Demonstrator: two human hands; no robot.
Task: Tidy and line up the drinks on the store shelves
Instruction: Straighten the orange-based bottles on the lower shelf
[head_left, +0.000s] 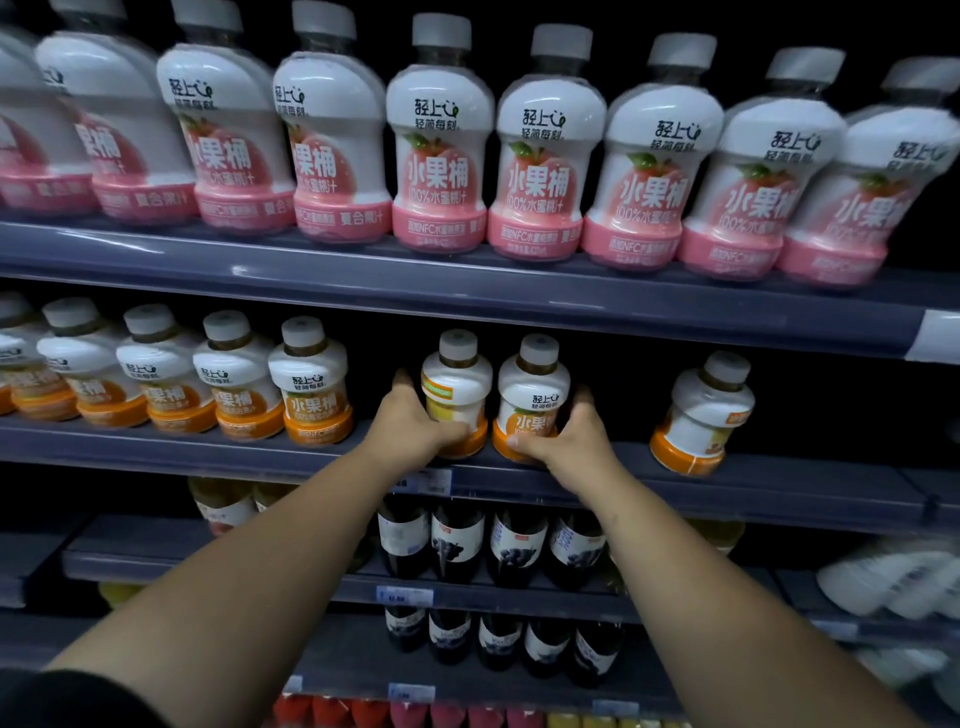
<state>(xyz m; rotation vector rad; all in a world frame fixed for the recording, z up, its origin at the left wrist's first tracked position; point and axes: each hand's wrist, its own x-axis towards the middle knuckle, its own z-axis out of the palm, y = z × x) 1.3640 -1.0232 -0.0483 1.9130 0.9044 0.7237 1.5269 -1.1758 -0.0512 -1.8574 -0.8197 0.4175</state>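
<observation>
On the middle shelf (208, 447) stand white bottles with orange bands and grey caps. My left hand (410, 421) grips one orange bottle (457, 384) whose label is turned sideways. Just to its right, my right hand (566, 441) grips a second orange bottle (532, 389) that faces front. A row of several orange bottles (311, 384) lines the shelf front to the left, with a gap before my left hand. Alone at the right stands one more orange bottle (701, 415), turned and slightly tilted.
The top shelf holds a full row of pink peach bottles (441, 140). Below my arms are dark grape juice bottles (514, 545) on two lower shelves, white packs (893, 582) at the right, and price tags (405, 595) on the shelf rails.
</observation>
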